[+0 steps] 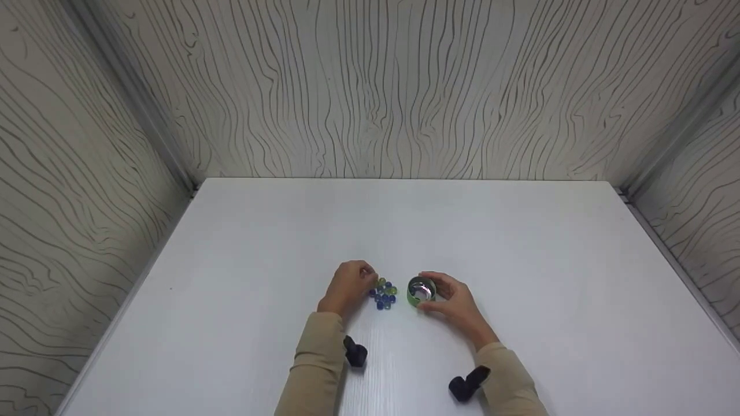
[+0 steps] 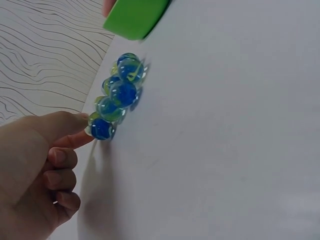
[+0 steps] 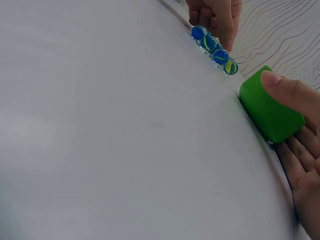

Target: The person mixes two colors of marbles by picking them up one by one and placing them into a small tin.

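A cluster of glass marbles, blue and yellow-green, lies on the white table. My left hand is at the cluster's left edge. In the left wrist view, its thumb and index finger pinch at a yellow-green marble partly hidden behind a blue one, while the other fingers curl in. Just right of the cluster, my right hand grips a small round green cup, thumb on the near side and fingers around the far side. From above, the cup's mouth shows a shiny silvery inside.
The white table reaches back to a wood-grain patterned wall, with similar panels at both sides. Dark wrist cameras stick out from both beige sleeves.
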